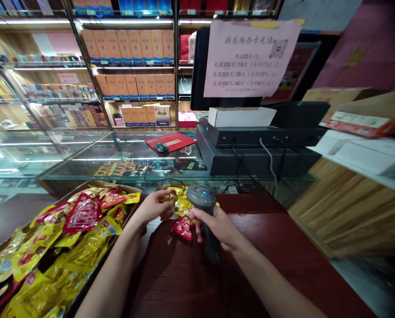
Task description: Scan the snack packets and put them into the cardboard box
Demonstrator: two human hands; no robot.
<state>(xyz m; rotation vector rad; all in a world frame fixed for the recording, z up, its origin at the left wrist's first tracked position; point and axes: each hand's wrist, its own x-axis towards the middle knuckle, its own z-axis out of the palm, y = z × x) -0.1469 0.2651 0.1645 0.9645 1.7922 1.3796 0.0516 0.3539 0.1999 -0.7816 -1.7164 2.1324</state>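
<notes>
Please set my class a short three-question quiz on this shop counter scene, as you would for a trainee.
1. Which hand grips the black-and-grey handheld barcode scanner?
2. True or false: the left hand pinches a small golden foil packet.
3. What fills the shallow cardboard tray on the left?
A) Glass bottles
B) Yellow and red foil snack packets
C) Paper receipts

Key: 1. The right hand. 2. True. 3. B.
</notes>
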